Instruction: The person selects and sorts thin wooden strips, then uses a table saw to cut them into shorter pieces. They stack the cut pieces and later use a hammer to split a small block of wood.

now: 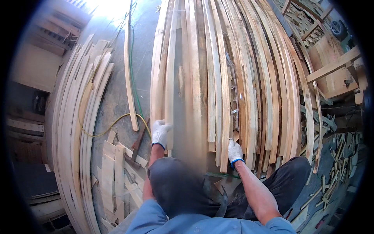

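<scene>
My left hand [160,133], in a white work glove, grips the near end of a long pale wooden slat [170,78] at the left side of a big stack. A blurred plank [186,117] streaks down the middle between my hands. My right hand [234,152], gloved too, holds the end of another slat [225,97] further right in the same stack [257,78]. I am crouched with my dark-trousered knees below the stack's near end.
A second pile of long slats [78,117] lies to the left on the concrete floor. Short offcuts [117,171] lie near my left knee. A yellow hose [113,124] and a green cable [132,70] cross the floor. Wooden frames [331,66] and scraps [339,163] stand at the right.
</scene>
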{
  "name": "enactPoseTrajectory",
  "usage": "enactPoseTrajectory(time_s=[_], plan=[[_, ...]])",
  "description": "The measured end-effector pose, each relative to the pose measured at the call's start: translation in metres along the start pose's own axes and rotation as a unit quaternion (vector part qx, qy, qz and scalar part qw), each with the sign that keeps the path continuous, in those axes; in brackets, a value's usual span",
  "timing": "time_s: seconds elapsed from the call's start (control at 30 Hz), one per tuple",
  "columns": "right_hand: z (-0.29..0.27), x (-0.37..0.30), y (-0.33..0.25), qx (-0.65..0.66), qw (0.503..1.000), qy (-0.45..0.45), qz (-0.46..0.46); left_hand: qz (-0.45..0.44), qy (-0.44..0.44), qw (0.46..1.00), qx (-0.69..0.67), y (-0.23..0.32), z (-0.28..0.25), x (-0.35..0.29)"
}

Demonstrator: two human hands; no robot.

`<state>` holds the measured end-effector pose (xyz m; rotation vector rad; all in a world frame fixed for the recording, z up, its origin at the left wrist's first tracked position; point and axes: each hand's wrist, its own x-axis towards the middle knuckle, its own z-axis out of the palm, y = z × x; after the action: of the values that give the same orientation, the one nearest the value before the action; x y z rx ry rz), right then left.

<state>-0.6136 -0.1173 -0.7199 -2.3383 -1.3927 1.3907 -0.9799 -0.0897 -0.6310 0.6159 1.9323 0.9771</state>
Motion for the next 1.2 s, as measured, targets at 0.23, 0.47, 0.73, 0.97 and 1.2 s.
enactPoseTrajectory(time_s=[0.23,0.47,0.73,0.97,1.2], plan=[[0.002,0.000,-0.006,0.009,0.999,0.030,0.005,-0.020,-0.163,0.958,-0.235,-0.026,0.008,0.010],[-0.012,0.001,-0.003,-0.025,0.998,0.010,-0.049,-0.018,-0.268,0.936,-0.228,-0.025,0.047,0.017],[-0.045,-0.053,-0.075,-0.014,0.971,0.089,-0.220,0.225,-0.282,0.918,0.166,0.030,0.081,-0.025],[-0.010,-0.059,-0.087,0.130,0.936,0.087,-0.314,0.274,-0.312,0.908,0.055,0.029,0.128,-0.028],[-0.089,-0.080,-0.107,0.509,0.792,-0.296,-0.160,0.286,-0.041,0.941,0.174,0.017,0.094,-0.009]])
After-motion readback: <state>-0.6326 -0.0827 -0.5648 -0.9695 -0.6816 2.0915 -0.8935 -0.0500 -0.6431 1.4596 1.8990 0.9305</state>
